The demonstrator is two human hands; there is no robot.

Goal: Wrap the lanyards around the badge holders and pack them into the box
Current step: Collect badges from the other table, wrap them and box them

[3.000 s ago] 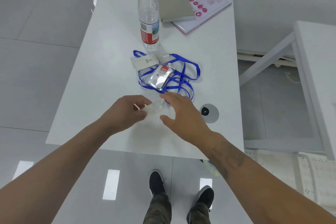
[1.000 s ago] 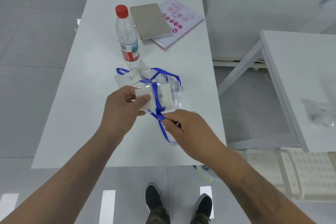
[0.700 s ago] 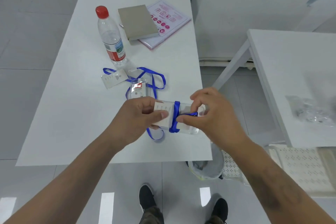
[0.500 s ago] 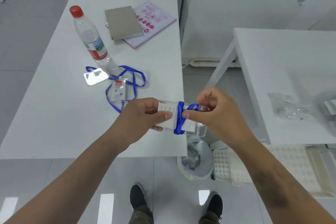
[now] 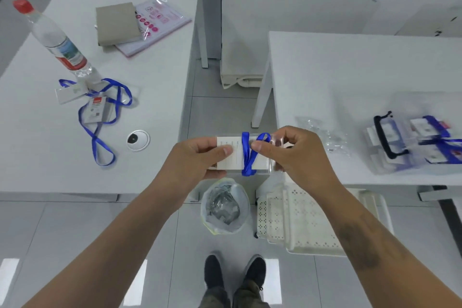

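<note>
I hold a clear badge holder [image 5: 231, 155] with a white card in the air between the two tables. A blue lanyard [image 5: 247, 155] is wound around its middle. My left hand [image 5: 197, 160] grips the holder's left end. My right hand [image 5: 290, 152] grips the right end, its fingers pinching the lanyard loop. A clear plastic box [image 5: 422, 137] with a black handle sits on the right table and holds wrapped badges. Two more badge holders [image 5: 96, 110] with loose blue lanyards [image 5: 100, 142] lie on the left table.
On the left table [image 5: 37, 152] stand a water bottle [image 5: 60, 45], a grey booklet on a pink sheet [image 5: 125, 25], and a round cable grommet [image 5: 137, 140]. A crumpled clear bag [image 5: 325, 135] lies on the right table. Below are a lined bin [image 5: 225, 205] and white perforated trays [image 5: 300, 220].
I lifted a badge holder off the left table and wound its lanyard around it. My view and both hands have swung right, bringing the right table and box into sight.
</note>
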